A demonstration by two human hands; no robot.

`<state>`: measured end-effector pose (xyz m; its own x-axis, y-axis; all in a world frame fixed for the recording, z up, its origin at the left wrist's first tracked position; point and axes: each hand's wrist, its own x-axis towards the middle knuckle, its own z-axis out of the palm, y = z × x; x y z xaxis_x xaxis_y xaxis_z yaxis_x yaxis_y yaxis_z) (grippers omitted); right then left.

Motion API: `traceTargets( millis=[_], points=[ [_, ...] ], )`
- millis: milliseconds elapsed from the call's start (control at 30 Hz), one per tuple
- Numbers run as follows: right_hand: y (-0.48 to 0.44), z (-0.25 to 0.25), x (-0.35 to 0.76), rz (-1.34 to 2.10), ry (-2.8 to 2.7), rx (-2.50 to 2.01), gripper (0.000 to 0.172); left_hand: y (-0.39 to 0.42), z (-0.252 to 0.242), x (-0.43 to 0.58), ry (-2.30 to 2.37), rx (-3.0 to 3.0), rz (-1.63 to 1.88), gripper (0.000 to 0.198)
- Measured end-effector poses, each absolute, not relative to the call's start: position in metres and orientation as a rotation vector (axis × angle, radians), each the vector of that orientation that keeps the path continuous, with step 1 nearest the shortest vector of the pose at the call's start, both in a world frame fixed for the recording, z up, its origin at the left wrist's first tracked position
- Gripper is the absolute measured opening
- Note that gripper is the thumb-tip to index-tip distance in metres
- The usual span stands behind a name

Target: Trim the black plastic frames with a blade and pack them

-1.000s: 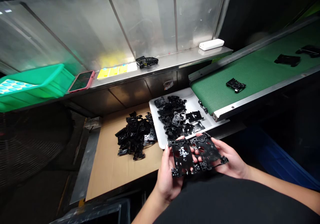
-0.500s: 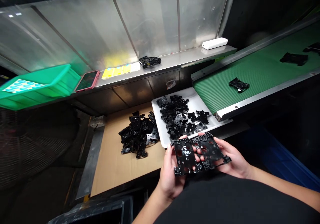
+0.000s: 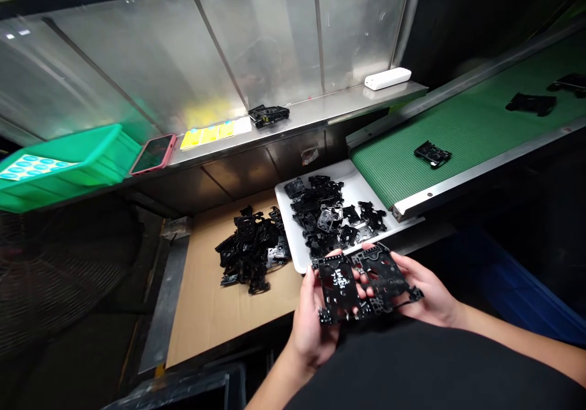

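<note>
My left hand (image 3: 307,321) is closed around a flat black plastic frame part (image 3: 339,285) with white handwriting on its face. In my right hand (image 3: 428,294) is a second, similar black plastic frame part (image 3: 385,279), without visible writing. The two parts are side by side in front of my body, their inner edges close together, and fingertips show through their openings. Just beyond them stands a white tray (image 3: 289,239) bearing a heap of black parts (image 3: 320,208). Another heap of black parts (image 3: 249,245) lies on a cardboard sheet (image 3: 206,318) to the left.
A green conveyor belt (image 3: 389,172) on the right carries several black parts. Along the metal shelf (image 3: 315,114) are a green bin (image 3: 91,160), a phone (image 3: 154,154), yellow labels (image 3: 208,134), a black part (image 3: 269,115) and a white device (image 3: 388,79). A fan (image 3: 59,269) stands at left.
The view has shifted slightly, so the shelf and belt appear a little further left. Both hands keep the same hold on the two black parts.
</note>
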<state>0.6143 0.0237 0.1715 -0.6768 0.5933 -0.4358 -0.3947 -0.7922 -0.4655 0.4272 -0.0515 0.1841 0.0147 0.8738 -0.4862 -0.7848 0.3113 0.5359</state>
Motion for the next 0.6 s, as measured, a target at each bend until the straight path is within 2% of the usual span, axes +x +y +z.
traceTargets(
  millis=[400, 600],
  points=[
    [0.030, 0.165, 0.618, 2.384, -0.521, -0.786, 0.042, -0.041, 0.190, 0.432, 0.882, 0.158, 1.270, 0.057],
    [0.042, 0.162, 0.624, 2.379, -0.601, -0.825, 0.048, -0.030, 0.189, 0.437, 0.902, 0.137, 1.261, 0.058]
  ],
)
